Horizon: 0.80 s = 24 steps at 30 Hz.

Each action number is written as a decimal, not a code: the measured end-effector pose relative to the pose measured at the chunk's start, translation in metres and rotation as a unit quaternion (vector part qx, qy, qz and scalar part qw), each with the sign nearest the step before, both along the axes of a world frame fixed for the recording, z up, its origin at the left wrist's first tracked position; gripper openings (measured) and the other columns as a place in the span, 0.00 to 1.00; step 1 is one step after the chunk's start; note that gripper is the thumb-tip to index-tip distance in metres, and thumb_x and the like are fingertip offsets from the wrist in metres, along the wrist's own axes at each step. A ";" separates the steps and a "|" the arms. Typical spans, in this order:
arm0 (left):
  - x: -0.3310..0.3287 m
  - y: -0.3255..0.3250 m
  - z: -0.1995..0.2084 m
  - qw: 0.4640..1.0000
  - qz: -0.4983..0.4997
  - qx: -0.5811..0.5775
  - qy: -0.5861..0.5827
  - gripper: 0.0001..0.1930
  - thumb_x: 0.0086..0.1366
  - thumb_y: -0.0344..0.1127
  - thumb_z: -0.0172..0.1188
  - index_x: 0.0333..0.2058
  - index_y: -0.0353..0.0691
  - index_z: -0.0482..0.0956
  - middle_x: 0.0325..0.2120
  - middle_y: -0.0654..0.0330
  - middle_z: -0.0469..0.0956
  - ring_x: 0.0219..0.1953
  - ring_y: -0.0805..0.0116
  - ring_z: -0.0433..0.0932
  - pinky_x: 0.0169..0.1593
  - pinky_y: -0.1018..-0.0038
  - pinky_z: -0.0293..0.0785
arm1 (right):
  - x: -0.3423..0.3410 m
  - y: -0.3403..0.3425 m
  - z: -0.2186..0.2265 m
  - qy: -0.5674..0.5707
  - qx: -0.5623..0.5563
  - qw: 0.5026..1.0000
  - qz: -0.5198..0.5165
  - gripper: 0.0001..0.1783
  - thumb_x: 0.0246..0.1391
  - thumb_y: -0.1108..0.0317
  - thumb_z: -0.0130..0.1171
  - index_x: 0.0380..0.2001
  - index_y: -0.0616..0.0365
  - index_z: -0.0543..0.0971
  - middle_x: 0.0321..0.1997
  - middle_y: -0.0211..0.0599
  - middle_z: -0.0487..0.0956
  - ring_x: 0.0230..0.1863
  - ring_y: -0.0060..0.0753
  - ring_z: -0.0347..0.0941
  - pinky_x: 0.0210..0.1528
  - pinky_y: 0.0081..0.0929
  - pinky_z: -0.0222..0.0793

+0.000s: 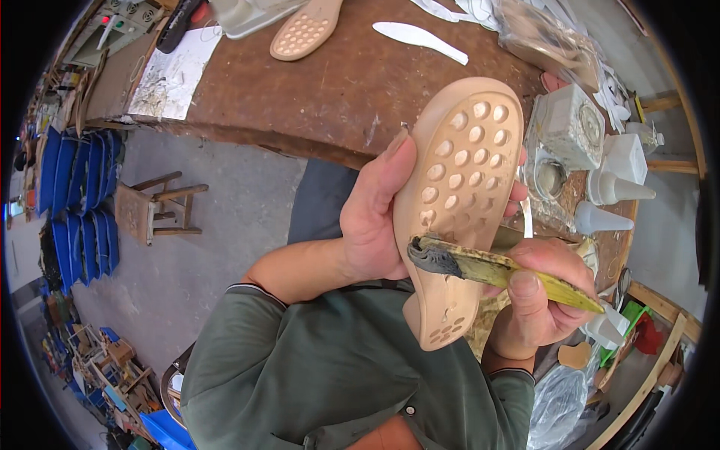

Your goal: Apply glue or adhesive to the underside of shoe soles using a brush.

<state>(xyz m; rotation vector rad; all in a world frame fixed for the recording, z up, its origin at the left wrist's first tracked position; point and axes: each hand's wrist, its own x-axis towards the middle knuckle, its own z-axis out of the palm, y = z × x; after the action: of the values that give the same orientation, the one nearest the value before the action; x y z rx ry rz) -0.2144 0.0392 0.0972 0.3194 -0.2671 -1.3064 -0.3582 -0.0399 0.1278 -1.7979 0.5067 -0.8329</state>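
My left hand [375, 217] grips a beige shoe sole [466, 176] from its left side, thumb along the edge and fingertips showing at the right edge. The sole is tilted, its side with rows of round hollows facing me; the broad end points away and the narrower heel end is near my chest. Pinched in my right hand [551, 292] is a flat yellow-green brush [491, 268] with a dark, caked tip. Its tip lies over the left part of the sole's narrow middle; contact is hard to tell. Some hollows near it look wet.
On the brown workbench [330, 90] lie another beige sole [306, 31], a white sole-shaped piece [420, 41] and a plastic-wrapped bundle [559, 45]. Crusted white containers [574, 124] and nozzle-topped bottles [619, 187] stand at right. A wooden stool [139, 214] is at left.
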 end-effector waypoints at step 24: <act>-0.032 0.056 -0.134 0.969 -0.217 0.116 -0.023 0.35 0.66 0.59 0.36 0.63 0.39 0.47 0.55 0.45 0.63 0.50 0.53 0.72 0.53 0.60 0.68 | -0.055 -0.178 -0.083 0.221 -0.041 0.957 -0.181 0.09 0.53 0.67 0.59 0.32 0.63 0.78 0.21 0.25 0.73 0.21 0.15 0.64 0.24 0.16 0.60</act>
<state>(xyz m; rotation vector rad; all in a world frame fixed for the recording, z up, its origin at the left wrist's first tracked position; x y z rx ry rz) -0.2467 0.0951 -0.0365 0.5095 -0.2299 -1.7696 -0.4130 -0.2178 0.0444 -2.0079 1.1335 -0.6955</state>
